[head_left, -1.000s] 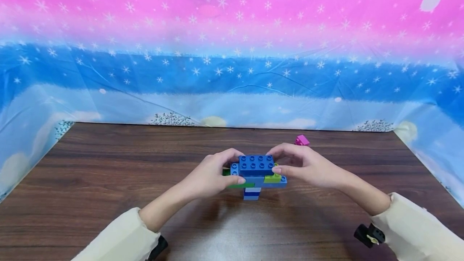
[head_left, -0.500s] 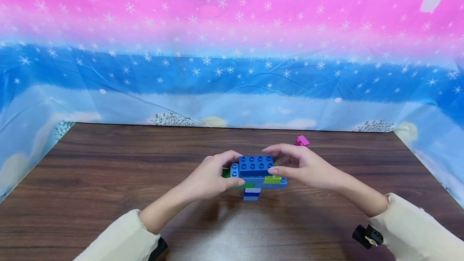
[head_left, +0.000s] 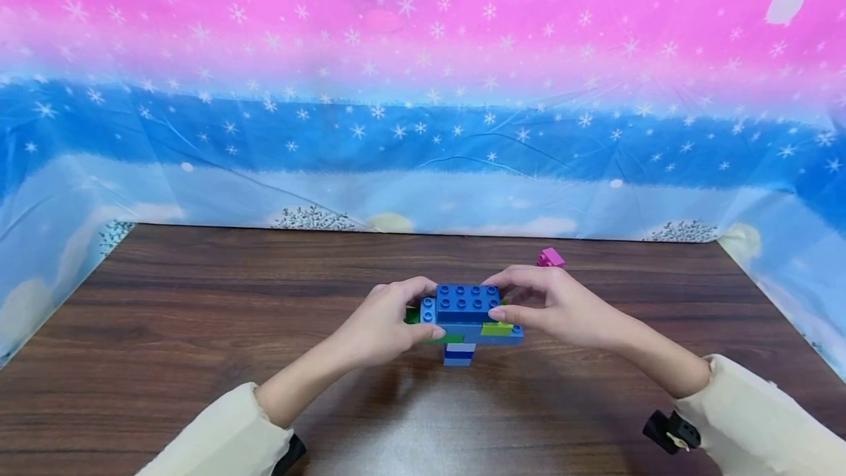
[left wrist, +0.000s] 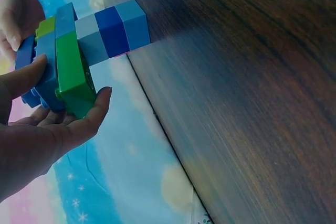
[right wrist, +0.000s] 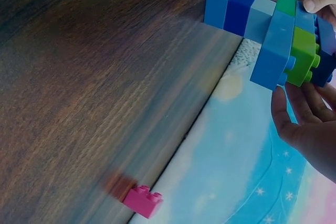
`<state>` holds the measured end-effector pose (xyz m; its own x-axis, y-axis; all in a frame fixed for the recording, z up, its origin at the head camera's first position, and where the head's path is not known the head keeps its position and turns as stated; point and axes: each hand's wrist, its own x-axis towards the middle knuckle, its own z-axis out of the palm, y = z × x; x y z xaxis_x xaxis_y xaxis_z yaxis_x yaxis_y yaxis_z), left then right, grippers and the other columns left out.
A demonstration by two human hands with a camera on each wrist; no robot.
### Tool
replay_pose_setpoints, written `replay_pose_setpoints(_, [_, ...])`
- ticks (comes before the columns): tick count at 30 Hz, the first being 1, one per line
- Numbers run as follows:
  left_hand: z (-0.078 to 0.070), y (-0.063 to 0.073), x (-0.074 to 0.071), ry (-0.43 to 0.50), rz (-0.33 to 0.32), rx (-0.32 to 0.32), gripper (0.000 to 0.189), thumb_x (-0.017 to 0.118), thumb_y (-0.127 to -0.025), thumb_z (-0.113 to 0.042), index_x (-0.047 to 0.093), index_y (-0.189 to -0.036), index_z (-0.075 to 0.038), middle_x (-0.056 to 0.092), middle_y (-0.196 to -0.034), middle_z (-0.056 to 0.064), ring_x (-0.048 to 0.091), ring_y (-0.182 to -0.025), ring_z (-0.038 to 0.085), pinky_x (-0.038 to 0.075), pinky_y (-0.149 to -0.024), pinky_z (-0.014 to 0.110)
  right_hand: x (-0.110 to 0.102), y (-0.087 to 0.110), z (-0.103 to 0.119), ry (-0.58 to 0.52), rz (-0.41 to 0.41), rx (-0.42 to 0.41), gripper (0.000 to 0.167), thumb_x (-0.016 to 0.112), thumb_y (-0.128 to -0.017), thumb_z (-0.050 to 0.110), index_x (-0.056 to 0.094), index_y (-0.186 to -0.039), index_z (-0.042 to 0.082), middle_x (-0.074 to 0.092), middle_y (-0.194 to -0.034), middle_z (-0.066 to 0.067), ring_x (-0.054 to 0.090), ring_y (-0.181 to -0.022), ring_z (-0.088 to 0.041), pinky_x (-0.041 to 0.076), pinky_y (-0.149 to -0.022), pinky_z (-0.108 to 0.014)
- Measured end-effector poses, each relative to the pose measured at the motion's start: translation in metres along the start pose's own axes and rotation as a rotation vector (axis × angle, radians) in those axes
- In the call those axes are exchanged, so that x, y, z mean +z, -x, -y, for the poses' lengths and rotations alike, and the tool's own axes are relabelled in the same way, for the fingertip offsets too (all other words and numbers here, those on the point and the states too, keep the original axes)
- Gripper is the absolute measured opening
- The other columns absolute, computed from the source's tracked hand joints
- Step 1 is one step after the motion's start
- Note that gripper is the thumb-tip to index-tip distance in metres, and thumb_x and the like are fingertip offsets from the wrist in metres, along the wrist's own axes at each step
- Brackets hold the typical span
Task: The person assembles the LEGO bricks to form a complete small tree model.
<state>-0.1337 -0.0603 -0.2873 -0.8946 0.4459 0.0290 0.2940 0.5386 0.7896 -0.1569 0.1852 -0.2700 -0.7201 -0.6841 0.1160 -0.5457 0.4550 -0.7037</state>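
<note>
A toy building-block model stands on the table, its narrow column (head_left: 459,355) of stacked light and dark blue bricks below a wider top. Uppermost is a dark blue eight-stud brick (head_left: 468,304). Beneath it show a lime brick (head_left: 497,328), a light blue brick (right wrist: 274,51) and a green brick (left wrist: 72,69). My left hand (head_left: 386,320) grips the model's left side, thumb in front and fingers behind. From the right, my right hand (head_left: 558,305) pinches the right end of the dark blue brick, with the thumb at its front corner.
A small pink brick (head_left: 551,256) lies on the wooden table (head_left: 231,300) behind my right hand. Past the table's back edge hangs a pink and blue snowflake cloth (head_left: 423,131). Dark devices (head_left: 670,432) sit at the cuffs of both cream sleeves.
My right thumb has slid slightly left along the front of the dark blue brick. The left hand and the model have hardly moved.
</note>
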Motion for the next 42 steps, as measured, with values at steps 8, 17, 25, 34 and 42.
replay_pose_setpoints(8, [-0.002, 0.000, 0.000, 0.004, -0.001, 0.000, 0.037, 0.069, -0.081, -0.007, 0.056, -0.116, -0.003, 0.062, -0.100, 0.006, 0.058, -0.089, 0.017, 0.048, -0.076, 0.031, 0.000, 0.000, 0.000, 0.031, -0.012, -0.051, 0.029, 0.060, -0.090, 0.017, 0.059, -0.116, 0.004, 0.063, -0.105, -0.004, 0.061, -0.089, -0.014, 0.051, -0.071, -0.030])
replay_pose_setpoints(17, [0.002, -0.003, -0.007, 0.127, 0.039, 0.065, 0.037, 0.061, -0.089, -0.027, 0.052, -0.123, -0.015, 0.060, -0.113, 0.006, 0.055, -0.106, 0.021, 0.045, -0.085, 0.041, 0.000, -0.002, -0.003, -0.047, 0.010, 0.012, 0.028, 0.059, -0.090, 0.019, 0.058, -0.116, 0.007, 0.063, -0.103, -0.002, 0.059, -0.092, -0.015, 0.050, -0.076, -0.034])
replay_pose_setpoints(25, [0.002, -0.002, -0.009, 0.159, 0.055, 0.061, 0.031, 0.058, -0.091, -0.028, 0.054, -0.120, -0.018, 0.060, -0.110, 0.004, 0.057, -0.098, 0.017, 0.045, -0.082, 0.037, 0.004, 0.001, -0.005, -0.078, 0.058, 0.196, 0.040, 0.054, -0.093, 0.031, 0.049, -0.128, 0.012, 0.059, -0.106, -0.005, 0.056, -0.095, -0.019, 0.047, -0.076, -0.035])
replay_pose_setpoints(34, [0.004, -0.002, -0.006, 0.144, 0.052, 0.100, 0.033, 0.058, -0.091, -0.029, 0.054, -0.119, -0.013, 0.061, -0.110, 0.007, 0.058, -0.097, 0.017, 0.045, -0.081, 0.037, 0.004, 0.006, -0.008, -0.139, 0.062, 0.224, 0.040, 0.052, -0.094, 0.032, 0.042, -0.132, 0.028, 0.051, -0.119, -0.009, 0.050, -0.108, -0.026, 0.047, -0.079, -0.043])
replay_pose_setpoints(42, [0.002, -0.001, -0.006, 0.148, 0.036, 0.091, 0.031, 0.059, -0.090, -0.027, 0.056, -0.116, -0.011, 0.061, -0.109, 0.008, 0.058, -0.094, 0.017, 0.046, -0.078, 0.035, 0.002, 0.006, -0.011, -0.191, 0.079, 0.154, 0.034, 0.050, -0.095, 0.025, 0.045, -0.129, 0.025, 0.052, -0.119, -0.009, 0.053, -0.105, -0.026, 0.047, -0.078, -0.045])
